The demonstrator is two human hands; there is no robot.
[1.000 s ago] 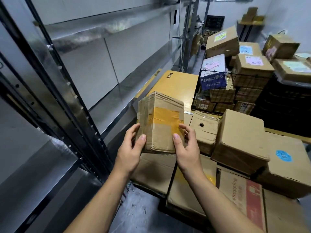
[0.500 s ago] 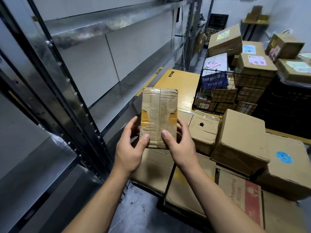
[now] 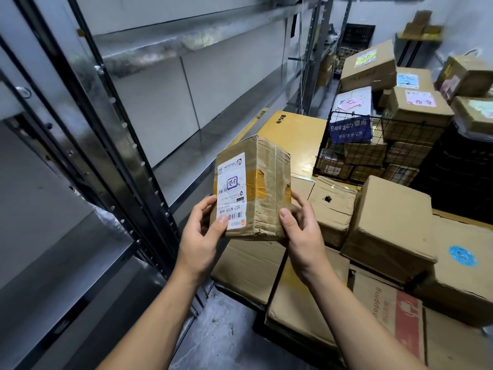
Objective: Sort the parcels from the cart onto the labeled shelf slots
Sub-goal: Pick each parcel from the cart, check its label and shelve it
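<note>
— Where's the parcel [image 3: 253, 188]?
— Mid-air, just right of the shelf [image 3: 186, 166]. My left hand [image 3: 198, 236] and right hand [image 3: 298, 233] grip its lower corners, label [image 3: 230, 190] facing me. I'd read it before choosing a slot.

shelves [image 3: 170, 161] left — boxes [image 3: 386, 231] right, parcel [image 3: 253, 188] between
</note>
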